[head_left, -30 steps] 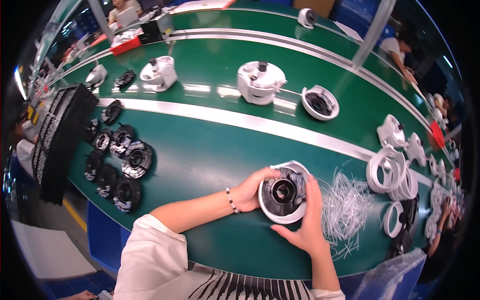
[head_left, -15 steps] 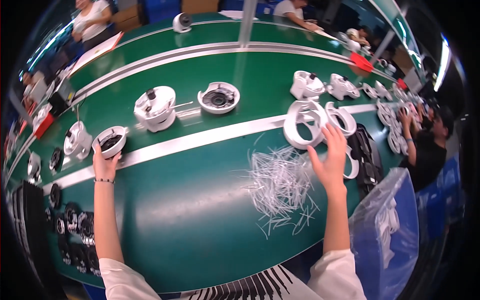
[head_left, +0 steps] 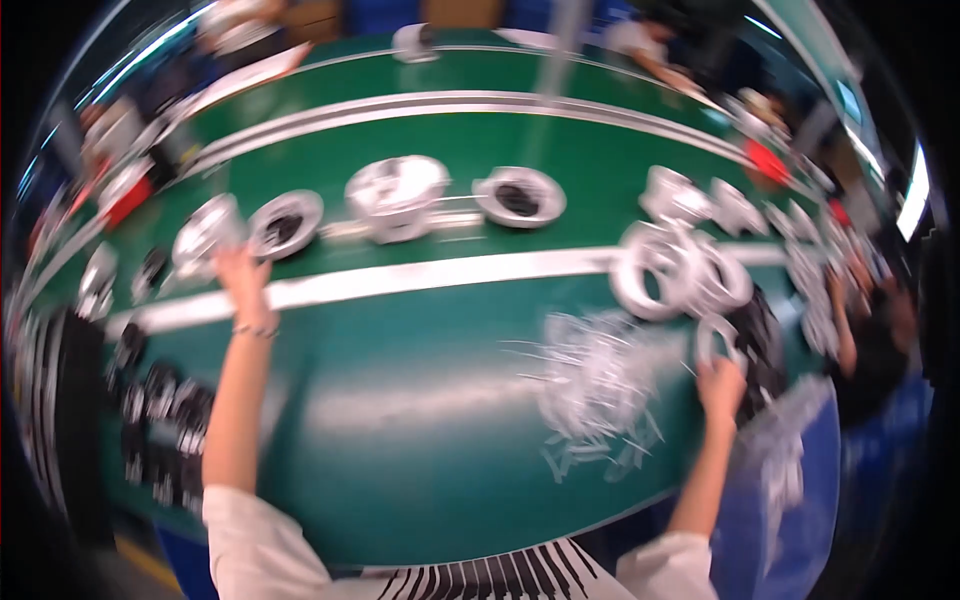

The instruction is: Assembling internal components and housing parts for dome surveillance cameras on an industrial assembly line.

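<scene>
My left hand (head_left: 242, 278) is at the belt's near edge, blurred by motion, its thumb apart from its fingers. It lies between a white rounded housing (head_left: 207, 237) and a white bowl-shaped part with a dark centre (head_left: 286, 225); whether it touches either is unclear. Low on the right, my right hand (head_left: 720, 388) is closed on the near side of a white ring (head_left: 706, 342). Just beyond that ring, larger white rings (head_left: 640, 292) lean together. Left of my right hand lies a loose pile of thin clear-white strips (head_left: 597, 378).
A larger white housing (head_left: 397, 190) and another bowl-shaped part (head_left: 519, 197) sit on the green belt. Black round parts (head_left: 165, 400) crowd the left. A plastic-lined blue bin (head_left: 800, 490) stands at the right. Several people work around the line.
My view has turned, shifting the scene rightward. My left hand has come off the bowl-shaped part, leftward. My right hand has dropped from the large rings to the smaller ring nearer me and closed on it.
</scene>
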### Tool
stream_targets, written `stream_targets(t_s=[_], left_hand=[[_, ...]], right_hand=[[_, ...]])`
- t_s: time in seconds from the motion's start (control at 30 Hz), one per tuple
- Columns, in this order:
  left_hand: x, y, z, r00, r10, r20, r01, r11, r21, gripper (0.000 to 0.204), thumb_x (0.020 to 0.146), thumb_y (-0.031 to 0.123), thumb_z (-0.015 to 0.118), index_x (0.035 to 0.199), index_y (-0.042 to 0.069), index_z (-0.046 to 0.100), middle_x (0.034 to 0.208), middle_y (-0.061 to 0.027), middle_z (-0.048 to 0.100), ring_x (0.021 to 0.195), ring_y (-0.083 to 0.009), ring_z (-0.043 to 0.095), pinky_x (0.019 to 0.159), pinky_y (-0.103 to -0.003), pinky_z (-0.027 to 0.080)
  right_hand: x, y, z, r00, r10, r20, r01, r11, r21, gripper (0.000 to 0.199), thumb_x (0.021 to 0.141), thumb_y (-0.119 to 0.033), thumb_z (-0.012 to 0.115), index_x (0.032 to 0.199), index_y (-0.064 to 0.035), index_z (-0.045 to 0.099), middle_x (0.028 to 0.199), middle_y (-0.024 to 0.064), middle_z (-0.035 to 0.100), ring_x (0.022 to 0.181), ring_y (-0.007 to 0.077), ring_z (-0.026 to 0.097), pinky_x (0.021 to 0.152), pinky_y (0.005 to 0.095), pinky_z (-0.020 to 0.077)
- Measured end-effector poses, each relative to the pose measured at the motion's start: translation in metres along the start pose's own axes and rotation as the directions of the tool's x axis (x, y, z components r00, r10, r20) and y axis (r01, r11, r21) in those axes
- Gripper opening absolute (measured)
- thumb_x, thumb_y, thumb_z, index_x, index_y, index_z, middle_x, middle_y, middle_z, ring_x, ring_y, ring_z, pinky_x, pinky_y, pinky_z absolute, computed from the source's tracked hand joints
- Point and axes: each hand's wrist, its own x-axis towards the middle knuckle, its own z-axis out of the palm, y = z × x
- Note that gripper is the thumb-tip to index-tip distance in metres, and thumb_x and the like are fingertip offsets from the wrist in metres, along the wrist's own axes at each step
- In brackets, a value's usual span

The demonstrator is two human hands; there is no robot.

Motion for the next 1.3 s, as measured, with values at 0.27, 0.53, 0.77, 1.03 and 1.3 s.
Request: stream_targets(t_s=[0.27,0.53,0.77,1.03,1.3], left_hand=[[-0.009,0.179,-0.085,0.753,0.332,0.567,-0.639,0.166,0.751,0.024,0.070,0.011,0.056,0.092,0.002,0.056,0.088,-0.0150,0.058,0.083,-0.0278,0.056,0.073,-0.034,0.044],[-0.081,0.181,-0.186,0.908,-0.254,0.332,-0.407,-0.350,0.844,0.030,0.069,0.026,0.058,0.094,0.009,0.058,0.120,-0.0174,0.038,0.116,-0.0336,0.030,0.089,-0.057,0.026],[-0.104,0.157,-0.131,0.825,-0.217,0.522,-0.520,0.072,0.851,0.026,0.072,0.025,0.059,0.092,0.008,0.058,0.136,-0.0144,0.010,0.123,-0.0413,0.009,0.086,-0.062,0.027],[-0.108,0.132,-0.072,0.364,-0.217,0.906,-0.757,0.498,0.424,0.050,0.056,0.004,0.070,0.102,0.010,0.052,0.135,-0.0141,0.017,0.123,-0.0397,0.014,0.097,-0.043,0.028],[-0.099,0.103,-0.076,0.509,-0.354,0.785,-0.534,0.585,0.610,0.074,0.059,0.025,0.073,0.120,0.007,0.035,0.127,-0.0147,0.032,0.123,-0.0318,0.022,0.099,-0.044,0.021]], right_hand=[[-0.031,-0.039,-0.078,0.840,-0.086,-0.536,0.178,0.976,0.123,0.020,0.075,-0.022,0.058,0.070,-0.0029,0.061,0.065,0.0115,0.059,0.053,0.0280,0.054,0.048,0.0366,0.0429],[-0.036,-0.128,-0.111,0.679,-0.286,-0.676,0.537,0.821,0.193,0.011,0.075,-0.012,0.059,0.071,-0.0010,0.059,0.066,0.0110,0.058,0.056,0.0262,0.054,0.050,0.0330,0.0430],[-0.072,-0.178,-0.127,0.549,-0.556,-0.623,0.824,0.483,0.295,0.013,0.076,-0.005,0.056,0.085,0.0029,0.057,0.088,0.0179,0.057,0.082,0.0332,0.054,0.071,0.0395,0.0429],[-0.146,-0.280,-0.105,0.443,-0.819,-0.365,0.745,0.110,0.658,0.020,0.057,-0.002,0.065,0.075,-0.0027,0.057,0.082,0.0061,0.058,0.065,0.0232,0.053,0.063,0.0337,0.0416],[-0.157,-0.286,-0.084,0.382,-0.916,-0.124,0.707,0.204,0.677,0.020,0.058,-0.007,0.066,0.075,-0.0028,0.057,0.092,0.0088,0.057,0.082,0.0263,0.053,0.074,0.0393,0.0393]])
